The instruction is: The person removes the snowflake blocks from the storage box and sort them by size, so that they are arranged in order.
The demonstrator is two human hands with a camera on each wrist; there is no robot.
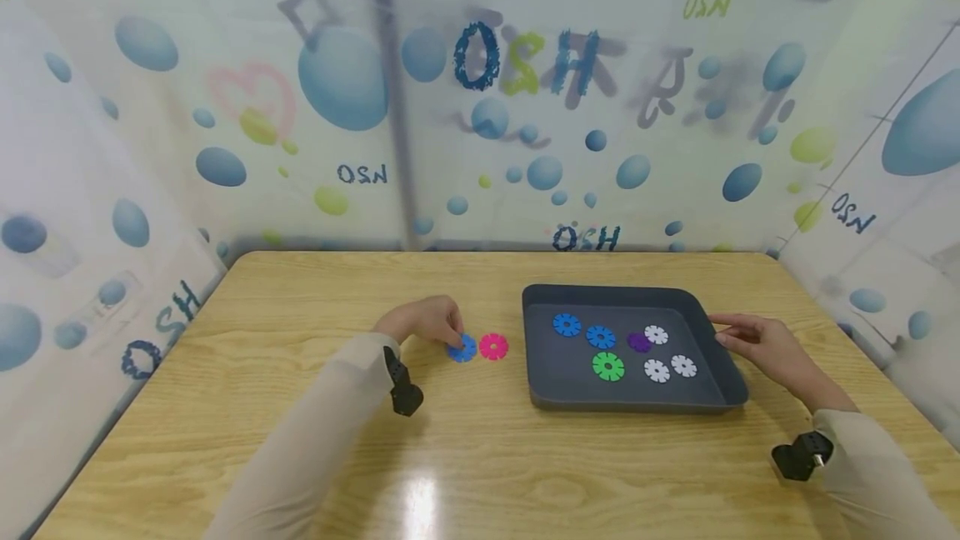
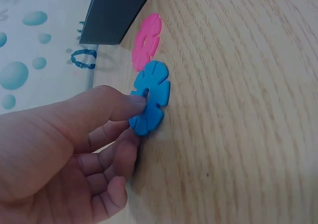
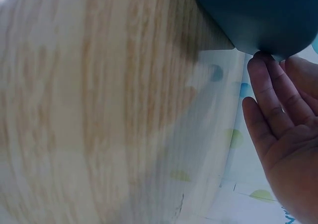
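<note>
In the head view my left hand (image 1: 429,321) is at the left of the tray, holding a blue notched plastic disc (image 1: 462,348) between thumb and fingers. The left wrist view shows the thumb on the face of this blue disc (image 2: 151,97), close to the table surface. Just beyond it lies a pink disc (image 1: 493,347), flat on the wood. My right hand (image 1: 765,348) is at the right wall of a dark grey tray (image 1: 630,402). Its fairly straight fingertips touch the tray's outer side (image 3: 258,20) in the right wrist view.
Inside the tray lie blue discs (image 1: 567,324), a green disc (image 1: 608,367), a purple disc (image 1: 638,342) partly under a white disc (image 1: 656,335), and more white ones. The wooden table (image 1: 465,473) ends at a patterned curtain (image 1: 465,148) behind.
</note>
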